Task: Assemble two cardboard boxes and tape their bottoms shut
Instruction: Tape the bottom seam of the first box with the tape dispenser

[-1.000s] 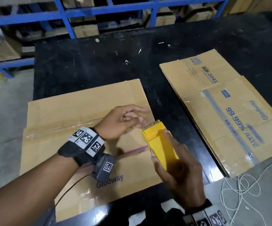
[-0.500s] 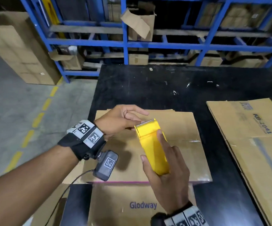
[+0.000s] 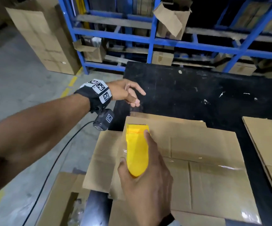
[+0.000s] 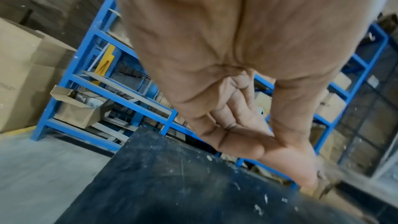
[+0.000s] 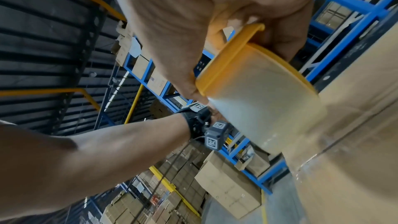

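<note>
Blue steel racking [image 3: 153, 41] across the back, loaded with brown cartons, some with flaps hanging open; more of the same racking [image 4: 90, 81] behind the left hand in its wrist view. Tall stacked cartons [image 3: 42, 41] on the concrete floor at far left. Black, scuffed tabletop [image 3: 189, 88] in front of the racking, flecked with white scraps.

On the tabletop, a flattened cardboard box [image 3: 197, 157], lying flat near the left edge and hanging past it at the near corner, glossy clear tape across its middle seam. Second flattened cardboard box [image 3: 268, 144] lying flat at the right edge of view, apart from the first, a strip of black tabletop between them. More loose cardboard [image 3: 62, 198] lower left, below the table edge.

Yellow tape dispenser [image 3: 137, 149] over the first box, toothed end pointing away, roll of clear tape [image 5: 264, 108] inside it visible from the right wrist.

Right hand [image 3: 146, 185] wrapped round the dispenser from behind, index finger lying along its top, thumb on its left side. Left hand [image 3: 125, 93] raised beyond the box's far left corner, over the tabletop edge, thumb and fingertips pinched together on a clear tape end [image 3: 132, 110] running down to the box's far edge.
</note>
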The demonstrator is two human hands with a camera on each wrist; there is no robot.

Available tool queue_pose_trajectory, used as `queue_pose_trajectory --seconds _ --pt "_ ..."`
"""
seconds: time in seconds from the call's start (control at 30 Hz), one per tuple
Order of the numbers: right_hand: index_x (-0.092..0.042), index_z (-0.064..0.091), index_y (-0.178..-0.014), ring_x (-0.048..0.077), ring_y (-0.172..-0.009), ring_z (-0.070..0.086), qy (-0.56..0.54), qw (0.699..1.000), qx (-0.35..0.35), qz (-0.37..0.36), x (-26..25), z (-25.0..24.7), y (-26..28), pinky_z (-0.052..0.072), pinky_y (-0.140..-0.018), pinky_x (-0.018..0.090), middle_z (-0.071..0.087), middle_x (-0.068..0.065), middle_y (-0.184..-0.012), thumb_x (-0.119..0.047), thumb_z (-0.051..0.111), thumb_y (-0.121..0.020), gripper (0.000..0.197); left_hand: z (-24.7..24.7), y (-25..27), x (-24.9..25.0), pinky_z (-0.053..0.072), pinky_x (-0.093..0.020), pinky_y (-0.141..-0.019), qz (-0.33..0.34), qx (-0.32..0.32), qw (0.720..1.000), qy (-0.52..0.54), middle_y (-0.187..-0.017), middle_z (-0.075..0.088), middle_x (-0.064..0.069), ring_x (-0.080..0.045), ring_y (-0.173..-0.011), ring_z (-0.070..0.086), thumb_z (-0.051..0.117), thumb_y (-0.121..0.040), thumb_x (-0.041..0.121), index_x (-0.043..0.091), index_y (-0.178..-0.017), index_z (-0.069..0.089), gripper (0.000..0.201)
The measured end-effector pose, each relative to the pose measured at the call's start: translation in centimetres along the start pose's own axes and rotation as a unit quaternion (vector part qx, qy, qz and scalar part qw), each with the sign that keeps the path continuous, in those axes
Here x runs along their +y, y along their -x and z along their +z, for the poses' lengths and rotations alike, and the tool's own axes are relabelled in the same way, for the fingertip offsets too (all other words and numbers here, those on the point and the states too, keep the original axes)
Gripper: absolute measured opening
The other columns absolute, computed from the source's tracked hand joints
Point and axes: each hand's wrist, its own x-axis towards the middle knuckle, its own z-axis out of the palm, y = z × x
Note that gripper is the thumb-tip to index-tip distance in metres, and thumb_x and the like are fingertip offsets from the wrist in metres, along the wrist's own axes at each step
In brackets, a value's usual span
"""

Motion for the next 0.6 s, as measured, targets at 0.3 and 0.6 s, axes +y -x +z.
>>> queue_pose_trajectory --seconds 0.3,0.6 --pt "-0.050 0.019 -0.151 0.019 -0.098 0.065 0.000 0.986 -0.113 0.126 -0.2 3.9 -3.6 0.050 -0.082 0.034 0.066 -0.010 -0.110 -0.059 0.070 -0.074 0.093 0.6 -5.3 -6.6 0.056 -0.045 -0.096 -0.017 -0.039 0.999 0.009 -0.089 0.080 -0.011 -0.018 -0.079 0.072 0.075 -0.091 0.002 0.010 -0.136 0.060 0.049" --pt "-0.049 0.023 -0.150 0.018 -0.093 0.066 0.016 0.980 -0.124 0.155 0.2 5.8 -4.7 0.051 -0.081 0.034 0.067 -0.010 -0.098 -0.063 0.065 -0.072 0.090 1.2 -6.2 -10.1 0.054 -0.040 -0.089 -0.027 -0.034 0.998 0.038 -0.090 0.075 -0.019 -0.014 -0.072 0.069 0.075 -0.090 0.000 0.008 -0.137 0.058 0.051"
